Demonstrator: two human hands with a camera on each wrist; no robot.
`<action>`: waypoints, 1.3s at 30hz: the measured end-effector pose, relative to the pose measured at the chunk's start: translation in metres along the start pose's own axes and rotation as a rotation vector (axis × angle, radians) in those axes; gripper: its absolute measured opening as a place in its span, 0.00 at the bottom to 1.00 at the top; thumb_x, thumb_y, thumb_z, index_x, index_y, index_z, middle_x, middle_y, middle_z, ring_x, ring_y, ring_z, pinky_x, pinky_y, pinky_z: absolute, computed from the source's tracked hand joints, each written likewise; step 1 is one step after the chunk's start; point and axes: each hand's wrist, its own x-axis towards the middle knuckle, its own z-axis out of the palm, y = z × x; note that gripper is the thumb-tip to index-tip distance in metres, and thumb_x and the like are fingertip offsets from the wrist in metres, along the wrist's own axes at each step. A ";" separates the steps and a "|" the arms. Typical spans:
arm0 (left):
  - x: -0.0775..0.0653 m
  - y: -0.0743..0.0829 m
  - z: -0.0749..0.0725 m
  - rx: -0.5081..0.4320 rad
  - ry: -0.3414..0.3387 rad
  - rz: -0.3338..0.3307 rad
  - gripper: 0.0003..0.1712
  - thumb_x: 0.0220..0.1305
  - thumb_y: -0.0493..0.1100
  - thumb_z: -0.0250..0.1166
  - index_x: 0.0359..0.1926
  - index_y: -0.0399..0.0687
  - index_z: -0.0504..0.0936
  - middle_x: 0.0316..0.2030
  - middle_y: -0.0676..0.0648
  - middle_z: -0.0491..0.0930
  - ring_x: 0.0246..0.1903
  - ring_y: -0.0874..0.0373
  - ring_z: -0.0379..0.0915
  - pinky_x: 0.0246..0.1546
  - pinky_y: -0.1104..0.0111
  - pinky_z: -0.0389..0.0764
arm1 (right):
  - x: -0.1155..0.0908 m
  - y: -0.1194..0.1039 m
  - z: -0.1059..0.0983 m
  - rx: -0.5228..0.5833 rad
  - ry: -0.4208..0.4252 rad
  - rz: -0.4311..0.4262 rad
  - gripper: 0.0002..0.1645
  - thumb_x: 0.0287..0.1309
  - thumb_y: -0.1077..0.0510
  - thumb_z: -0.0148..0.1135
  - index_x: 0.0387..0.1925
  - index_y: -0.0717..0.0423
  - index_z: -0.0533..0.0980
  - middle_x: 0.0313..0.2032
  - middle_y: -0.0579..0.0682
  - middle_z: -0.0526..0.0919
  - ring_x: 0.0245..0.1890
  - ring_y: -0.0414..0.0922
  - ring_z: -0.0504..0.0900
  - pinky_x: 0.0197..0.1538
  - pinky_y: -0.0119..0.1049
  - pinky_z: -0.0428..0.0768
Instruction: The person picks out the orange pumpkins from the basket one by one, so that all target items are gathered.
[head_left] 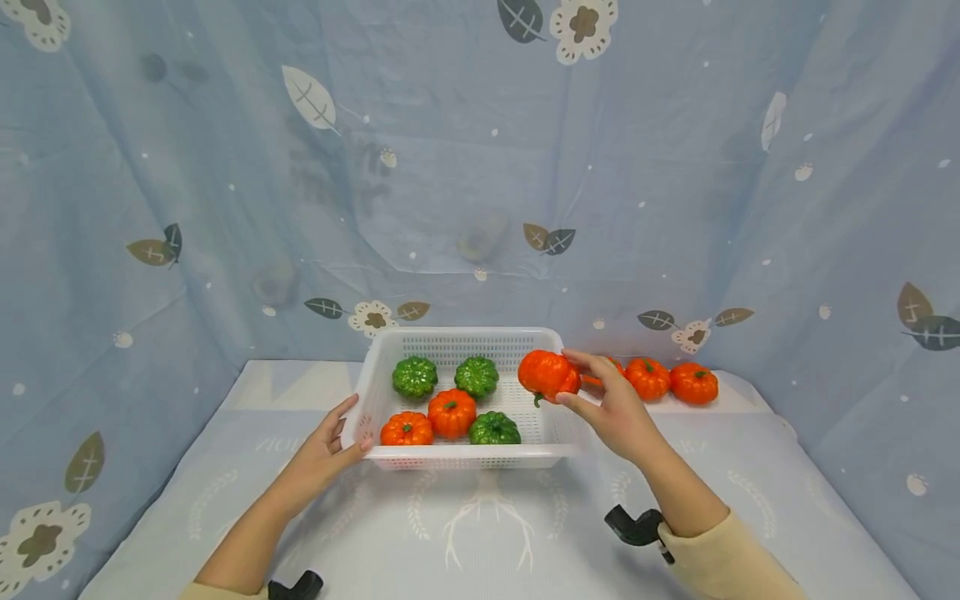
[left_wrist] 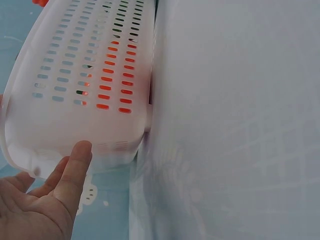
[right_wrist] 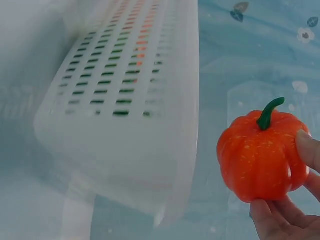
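My right hand point(head_left: 618, 417) holds an orange toy pumpkin point(head_left: 546, 373) over the right end of a white plastic basket point(head_left: 468, 451). Its thumb and fingers grip the pumpkin's side, and the green stem point(right_wrist: 270, 114) shows in the right wrist view. At the basket's left end, my left hand point(head_left: 318, 454) touches the front corner with fairly straight fingers; a fingertip point(left_wrist: 82, 147) lies against the slotted wall. Inside the basket sit three green pumpkins point(head_left: 476, 377) and two orange pumpkins point(head_left: 452, 413).
Right of the basket, more orange pumpkins point(head_left: 693, 383) stand in a row along the table's back edge, one partly hidden behind my right hand. A pale patterned cloth covers the table point(head_left: 487, 533). Blue patterned curtain point(head_left: 450, 167) hangs behind and on both sides.
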 end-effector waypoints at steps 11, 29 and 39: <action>0.000 0.001 -0.001 -0.018 -0.007 0.000 0.53 0.66 0.48 0.69 0.80 0.56 0.44 0.75 0.33 0.53 0.69 0.36 0.62 0.59 0.50 0.75 | -0.016 0.021 -0.039 -0.088 0.041 0.076 0.38 0.57 0.63 0.71 0.69 0.59 0.68 0.58 0.62 0.73 0.58 0.59 0.74 0.59 0.56 0.75; 0.000 0.000 -0.001 -0.003 -0.010 0.004 0.52 0.67 0.49 0.68 0.80 0.57 0.43 0.75 0.33 0.53 0.69 0.35 0.61 0.59 0.48 0.75 | -0.030 0.081 -0.060 -0.151 -0.017 0.273 0.38 0.62 0.60 0.69 0.69 0.65 0.64 0.60 0.70 0.72 0.57 0.69 0.74 0.54 0.58 0.80; -0.001 0.001 -0.001 -0.010 -0.014 0.005 0.53 0.66 0.49 0.68 0.80 0.55 0.43 0.75 0.32 0.52 0.69 0.35 0.61 0.58 0.49 0.76 | -0.033 0.104 -0.054 -0.147 -0.040 0.354 0.37 0.62 0.59 0.68 0.68 0.67 0.65 0.58 0.71 0.74 0.58 0.69 0.74 0.53 0.56 0.81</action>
